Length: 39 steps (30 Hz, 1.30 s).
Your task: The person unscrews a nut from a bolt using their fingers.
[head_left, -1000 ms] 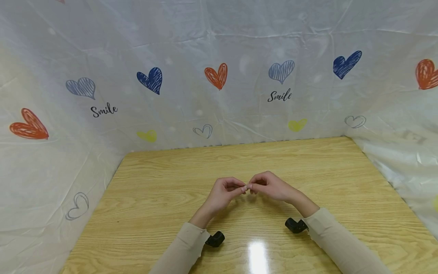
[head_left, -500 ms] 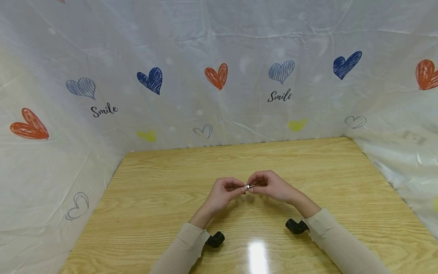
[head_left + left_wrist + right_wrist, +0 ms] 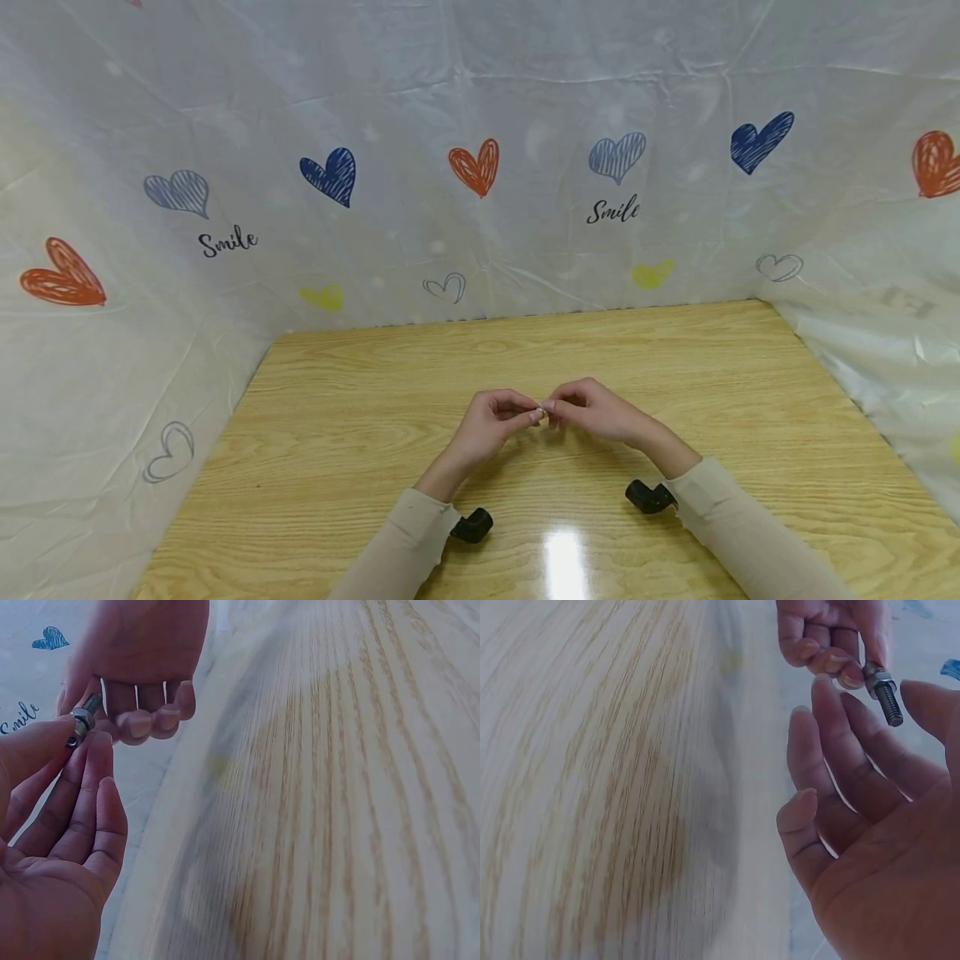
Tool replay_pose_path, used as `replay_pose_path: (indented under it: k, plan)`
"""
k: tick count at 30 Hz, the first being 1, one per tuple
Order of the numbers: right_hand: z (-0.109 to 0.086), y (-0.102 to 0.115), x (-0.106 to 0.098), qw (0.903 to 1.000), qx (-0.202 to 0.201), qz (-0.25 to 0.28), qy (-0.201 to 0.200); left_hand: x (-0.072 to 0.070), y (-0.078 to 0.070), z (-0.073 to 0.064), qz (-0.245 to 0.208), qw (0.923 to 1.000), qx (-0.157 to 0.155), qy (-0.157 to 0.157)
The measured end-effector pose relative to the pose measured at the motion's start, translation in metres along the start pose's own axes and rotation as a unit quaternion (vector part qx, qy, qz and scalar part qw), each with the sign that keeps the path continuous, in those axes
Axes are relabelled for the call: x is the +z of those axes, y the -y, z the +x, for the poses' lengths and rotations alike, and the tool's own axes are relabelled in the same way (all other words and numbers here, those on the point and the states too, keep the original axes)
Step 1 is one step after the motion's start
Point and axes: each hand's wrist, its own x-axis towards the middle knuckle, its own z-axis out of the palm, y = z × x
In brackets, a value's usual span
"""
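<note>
In the left wrist view, my left hand (image 3: 67, 825) pinches the head end of a small metal bolt (image 3: 92, 703) between thumb and fingertips. A hex nut (image 3: 82, 716) sits on the bolt near that end. The bare threaded end points toward my right hand (image 3: 885, 795). In the right wrist view, the right thumb and fingers stand apart on either side of the bolt (image 3: 889, 706), loosely bent, with no clear contact. Both hands meet above the middle of the table in the head view, where the fingertips mostly hide the bolt.
The wooden table (image 3: 360, 475) spreads beneath both forearms. White sheeting printed with hearts (image 3: 474, 167) closes off the back and both sides. A black wrist-worn device (image 3: 472, 525) shows at the left cuff, and another black device (image 3: 648, 496) at the right cuff.
The left hand has kept its place and its pinch. Half a second ago the right fingers were parted with the bolt showing; now they are closer together in the head view, covering most of it.
</note>
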Motion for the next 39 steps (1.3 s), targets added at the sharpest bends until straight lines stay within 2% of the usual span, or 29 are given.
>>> replay_pose_path:
  k: [9,15,27,39]
  plan:
    - [-0.0015,0.0013,-0.0020,0.9998,-0.004,0.021,-0.007,0.0003,0.0001,0.0004,0.003,1.0000,-0.004,0.004]
    - [-0.0022,0.0019,-0.0026,0.9992,-0.012,0.037,-0.011,-0.0001,0.0007,0.0014,-0.011,0.9999,-0.008,0.007]
    - [-0.0026,0.0025,-0.0023,0.9988,-0.021,0.030,-0.034,0.0011,-0.0018,-0.0001,-0.007,1.0000,-0.006,0.002]
    - [-0.0018,0.0030,-0.0025,0.9997,0.004,0.018,-0.016,0.0009,-0.0034,-0.0005,-0.002,0.9999,-0.012,0.001]
